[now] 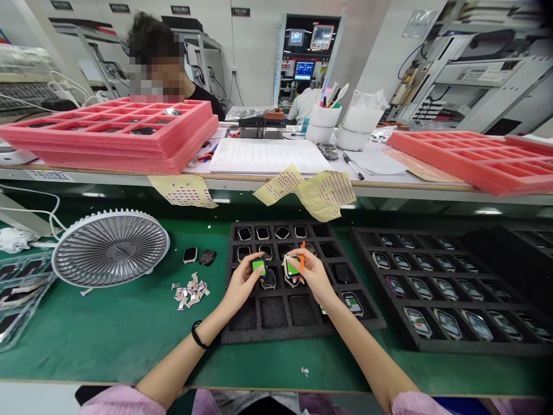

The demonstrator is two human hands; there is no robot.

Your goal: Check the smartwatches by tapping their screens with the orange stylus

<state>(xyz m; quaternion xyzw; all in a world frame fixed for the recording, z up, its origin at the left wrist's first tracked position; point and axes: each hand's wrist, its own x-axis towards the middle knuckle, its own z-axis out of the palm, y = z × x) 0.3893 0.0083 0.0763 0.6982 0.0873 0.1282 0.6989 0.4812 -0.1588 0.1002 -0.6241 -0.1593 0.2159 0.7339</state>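
Note:
My left hand (242, 283) grips a dark-framed smartwatch body (259, 267) without a strap, its screen lit green. In my right hand (314, 275) is a light-framed smartwatch body (292, 266), also showing green, together with a thin orange stick (303, 253) that points upward. Both hands are over a black foam tray (273, 333) divided into compartments. Several watch bodies (282, 232) sit in its back rows, while some front compartments hold nothing. Near my right forearm, another watch (353, 304) with a lit screen lies in the tray.
A second black foam tray (466, 344) full of watches stands at right. To the left are a round fan (113, 248), two loose watch bodies (190, 255) and a pile of small tabs (190, 292). Pink foam trays (173, 141) rest on the shelf, with a person (190, 86) behind.

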